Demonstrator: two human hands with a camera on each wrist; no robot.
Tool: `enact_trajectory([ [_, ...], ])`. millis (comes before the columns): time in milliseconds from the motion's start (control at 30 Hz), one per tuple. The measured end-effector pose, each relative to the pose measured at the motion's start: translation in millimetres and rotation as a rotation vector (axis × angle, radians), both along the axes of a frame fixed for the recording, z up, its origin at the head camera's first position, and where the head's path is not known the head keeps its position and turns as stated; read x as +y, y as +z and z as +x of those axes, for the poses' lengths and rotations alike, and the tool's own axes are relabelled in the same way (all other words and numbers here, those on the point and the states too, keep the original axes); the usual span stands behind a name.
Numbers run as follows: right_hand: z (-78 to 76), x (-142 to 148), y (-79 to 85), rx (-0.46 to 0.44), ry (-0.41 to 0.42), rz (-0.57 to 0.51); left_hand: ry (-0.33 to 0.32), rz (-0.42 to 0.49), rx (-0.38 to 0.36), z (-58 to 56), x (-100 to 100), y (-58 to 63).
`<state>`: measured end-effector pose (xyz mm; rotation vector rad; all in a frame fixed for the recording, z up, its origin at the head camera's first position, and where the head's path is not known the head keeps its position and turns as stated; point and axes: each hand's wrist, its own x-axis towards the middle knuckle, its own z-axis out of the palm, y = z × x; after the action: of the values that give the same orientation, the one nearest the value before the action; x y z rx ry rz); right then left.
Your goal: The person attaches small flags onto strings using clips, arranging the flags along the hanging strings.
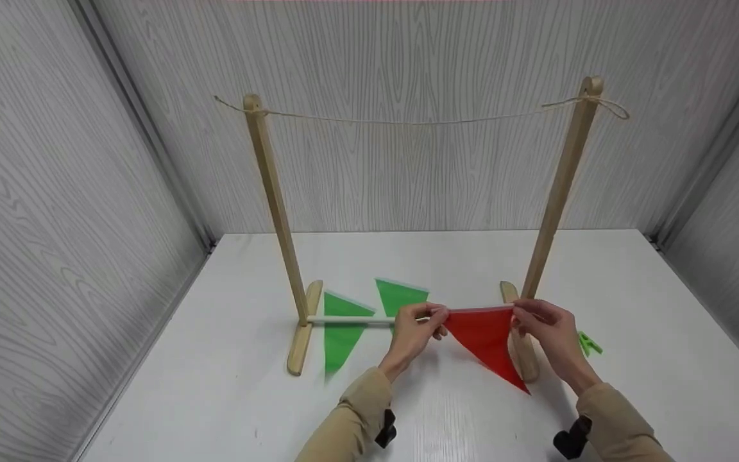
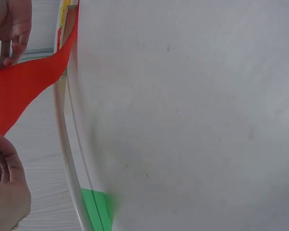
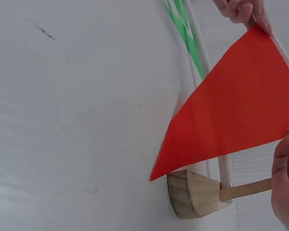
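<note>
A red triangular pennant (image 1: 486,335) with a pale top edge hangs between both hands above the table. My left hand (image 1: 412,332) pinches its top left corner. The top right corner is pinched by my right hand (image 1: 550,333). In the right wrist view the pennant (image 3: 231,106) spreads out flat, its tip pointing down toward the wooden foot (image 3: 192,192). Two green pennants lie farther back: one green pennant (image 1: 342,340) at the left and another green pennant (image 1: 398,295) partly hidden behind my left hand.
A string (image 1: 369,122) spans a left wooden post (image 1: 273,192) and a right wooden post (image 1: 562,186). A white crossbar (image 1: 350,319) joins their feet. The green clothespin (image 1: 589,343) lies right of my right hand. Patterned grey walls surround the white table (image 1: 228,385).
</note>
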<state>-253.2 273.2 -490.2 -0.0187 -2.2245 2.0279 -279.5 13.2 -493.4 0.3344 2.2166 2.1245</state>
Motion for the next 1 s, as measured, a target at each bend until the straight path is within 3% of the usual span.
enact_trajectory([
  [200,1.8,17,-1.8,0.012,-0.133,-0.123,0.007,0.031,0.028,-0.8,-3,0.8],
  [333,6.0,30,-5.4,-0.013,-0.207,-0.132,0.015,0.024,0.057,-1.3,-4,0.5],
  [733,23.8,62,-15.8,-0.149,-0.234,0.255,0.032,-0.017,0.070,2.2,-5,1.8],
  [1000,31.8,85,-22.1,-0.338,-0.107,0.395,0.035,-0.011,0.084,0.9,-8,2.6],
])
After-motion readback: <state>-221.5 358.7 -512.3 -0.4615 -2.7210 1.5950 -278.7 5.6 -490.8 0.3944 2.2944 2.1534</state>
